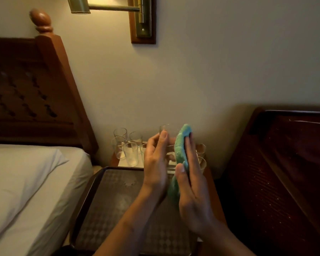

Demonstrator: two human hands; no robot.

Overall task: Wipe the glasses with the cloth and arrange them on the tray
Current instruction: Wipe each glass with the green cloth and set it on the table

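Note:
My left hand (156, 161) holds a clear glass (169, 143) upright above the far edge of the dark tray (107, 196), with the thumb on the glass near its rim. My right hand (190, 180) presses a green cloth (180, 150) flat against the right side of that glass, its thumb pinching the cloth. Several more clear glasses (127, 148) stand in a group on the nightstand behind the tray to the left. Two others (201, 154) show partly behind my right hand. Nothing stands on the tray.
A bed with a white pillow (20, 172) and a wooden headboard (31, 93) lies to the left. A dark wooden headboard (284, 163) stands at the right. A brass wall lamp (137, 13) hangs above the nightstand (209, 174).

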